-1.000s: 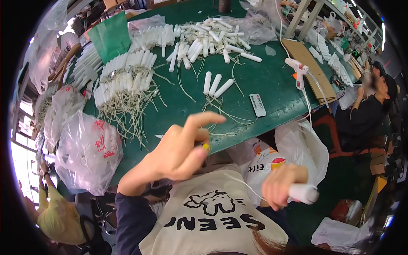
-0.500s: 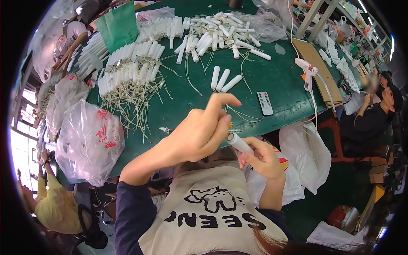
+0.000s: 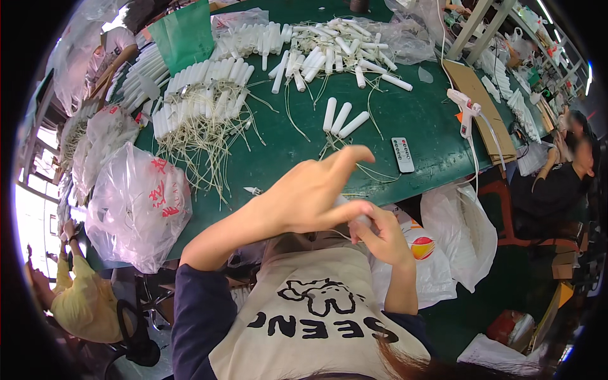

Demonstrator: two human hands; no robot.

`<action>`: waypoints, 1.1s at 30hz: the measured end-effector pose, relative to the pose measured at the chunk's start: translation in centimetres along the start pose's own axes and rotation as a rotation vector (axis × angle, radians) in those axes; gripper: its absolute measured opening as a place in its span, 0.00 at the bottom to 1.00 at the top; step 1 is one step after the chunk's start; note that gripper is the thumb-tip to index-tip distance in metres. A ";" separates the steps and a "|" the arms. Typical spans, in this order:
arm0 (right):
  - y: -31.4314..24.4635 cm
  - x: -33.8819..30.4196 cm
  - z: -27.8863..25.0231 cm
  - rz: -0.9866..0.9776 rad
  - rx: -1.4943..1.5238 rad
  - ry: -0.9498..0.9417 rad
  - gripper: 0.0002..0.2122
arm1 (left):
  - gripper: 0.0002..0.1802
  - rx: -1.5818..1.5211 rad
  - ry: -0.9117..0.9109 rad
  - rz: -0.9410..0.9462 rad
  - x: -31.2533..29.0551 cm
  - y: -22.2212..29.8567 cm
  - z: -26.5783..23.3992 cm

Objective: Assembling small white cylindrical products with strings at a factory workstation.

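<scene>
My left hand (image 3: 307, 196) is above the green table's near edge, its index finger stretched and bent at the tip. Its thumb reaches across to my right hand; the other fingers are hidden beneath, and whatever they grip cannot be made out. My right hand (image 3: 386, 239) is closed around a white tube (image 3: 363, 220), of which only a small end shows between the two hands. A thin pale wire hangs just below them. Beyond the hands lie three white tubes (image 3: 342, 119) with wires, and a small white remote control (image 3: 402, 155) to their right.
Heaped white tubes (image 3: 342, 54) and a wired stack (image 3: 206, 104) cover the far and left table (image 3: 272, 164). A glue gun (image 3: 465, 114) rests by cardboard (image 3: 484, 120) at right. A plastic bag (image 3: 136, 209) stands at left; white bags (image 3: 462, 234) hang at right. Other people sit either side.
My left thumb has moved right, toward my right hand's fingers. The tube, plainly visible before with its open end facing my left hand, is now mostly covered. The view has shifted slightly.
</scene>
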State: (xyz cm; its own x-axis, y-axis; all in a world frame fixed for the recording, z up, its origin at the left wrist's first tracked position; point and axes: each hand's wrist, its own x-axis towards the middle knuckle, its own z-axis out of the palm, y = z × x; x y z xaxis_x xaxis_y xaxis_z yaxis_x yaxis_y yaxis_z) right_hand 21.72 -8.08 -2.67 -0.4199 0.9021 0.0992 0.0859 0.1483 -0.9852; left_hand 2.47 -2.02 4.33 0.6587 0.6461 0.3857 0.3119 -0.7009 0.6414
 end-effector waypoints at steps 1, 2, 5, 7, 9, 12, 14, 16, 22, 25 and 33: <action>0.1 0.0 0.0 0.019 0.067 0.012 0.13 | 0.27 -0.086 0.027 -0.073 -0.1 -0.3 -0.2; 0.3 -0.1 -0.2 0.020 0.068 0.015 0.13 | 0.26 -0.174 0.051 -0.142 -0.2 -0.7 -0.4; 0.6 0.0 -0.4 0.043 0.133 0.016 0.13 | 0.20 -0.118 0.081 -0.187 -0.4 -1.0 -1.2; 0.9 0.3 -0.3 0.047 0.095 0.043 0.13 | 0.17 -0.041 0.063 -0.175 -0.9 -1.2 -0.9; 0.6 0.3 -0.1 0.050 0.099 0.052 0.13 | 0.17 -0.007 0.012 -0.171 -1.0 -0.6 -1.3; 0.5 0.5 0.3 0.053 0.083 0.076 0.12 | 0.18 0.112 -0.074 -0.154 -1.1 -0.5 -1.5; 0.5 0.8 0.6 0.052 0.065 0.092 0.12 | 0.19 0.305 -0.127 -0.060 -1.3 -0.9 -1.4; 0.7 1.0 0.7 0.042 -0.128 0.114 0.12 | 0.18 0.411 -0.128 -0.023 -1.5 -1.2 -1.0; 1.6 1.3 0.8 0.086 0.009 0.139 0.11 | 0.19 -0.096 -0.045 -0.313 -1.3 -2.3 -2.0; 2.8 0.8 0.0 0.079 0.130 0.217 0.11 | 0.15 0.169 -0.027 -0.426 -2.2 -4.7 -2.0; 2.7 1.4 0.3 0.059 0.091 0.182 0.12 | 0.11 0.358 -0.200 -0.398 -6.6 -7.8 -1.8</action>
State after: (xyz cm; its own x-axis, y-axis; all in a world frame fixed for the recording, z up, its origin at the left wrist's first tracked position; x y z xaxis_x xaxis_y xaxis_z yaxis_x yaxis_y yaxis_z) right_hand 21.11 -6.52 -5.24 -0.2453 0.9678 0.0569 0.0204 0.0638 -0.9978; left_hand -5.53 -0.23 -2.04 0.5491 0.8357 0.0048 0.7520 -0.4965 0.4335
